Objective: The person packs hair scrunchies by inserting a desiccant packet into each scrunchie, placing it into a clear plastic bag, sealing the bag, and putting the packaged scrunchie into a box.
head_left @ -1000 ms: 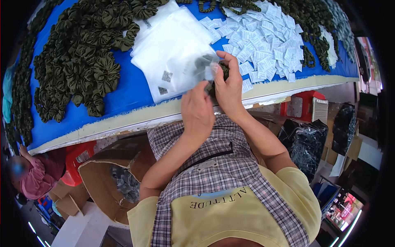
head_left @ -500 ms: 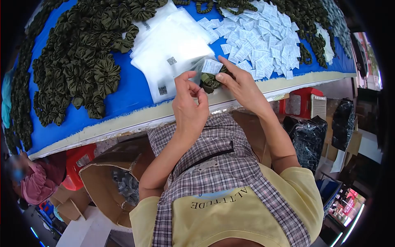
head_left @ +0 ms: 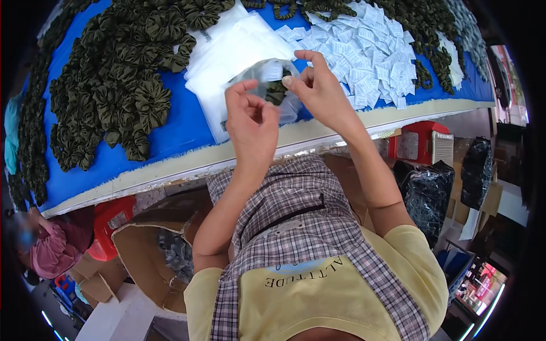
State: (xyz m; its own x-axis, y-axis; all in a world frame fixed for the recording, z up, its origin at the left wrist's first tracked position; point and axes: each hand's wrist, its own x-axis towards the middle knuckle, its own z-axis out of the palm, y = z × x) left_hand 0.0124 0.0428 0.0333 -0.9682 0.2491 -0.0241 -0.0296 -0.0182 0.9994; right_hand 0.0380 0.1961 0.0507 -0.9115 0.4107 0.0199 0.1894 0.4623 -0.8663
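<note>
Dark green scrunchie (head_left: 276, 92) and white label (head_left: 273, 71) have shifted left and away from the body since half a second ago, and the clear bag (head_left: 291, 109) around them now bulges wide. Both show in the bag between the two hands, above the near side of the table.

Palm turned inward, the left hand (head_left: 250, 119) curls its fingers at the bag's left edge, index finger and thumb slightly parted; whether it pinches the plastic cannot be told. On the other side, the right hand (head_left: 327, 94) is half open, index finger arched high and thumb against the scrunchie; how firmly it grips is unclear. Its thumb covers part of the scrunchie.

Gathered, wrinkled cloth forms the scrunchie; the bag is thin, glossy and see-through. Beneath and beyond it lies a slippery-looking stack of flat bags (head_left: 233, 51), partly hidden by the hands. To the right spreads a loose heap of small printed labels (head_left: 369, 62); to the left, a thick mound of ruffled scrunchies (head_left: 114, 96). All rest on a blue cover (head_left: 185, 122) with a frayed edge.

Below are a checked apron (head_left: 296, 216), an open cardboard box (head_left: 142, 261) and, far left, another person's pink sleeve (head_left: 57, 250).
</note>
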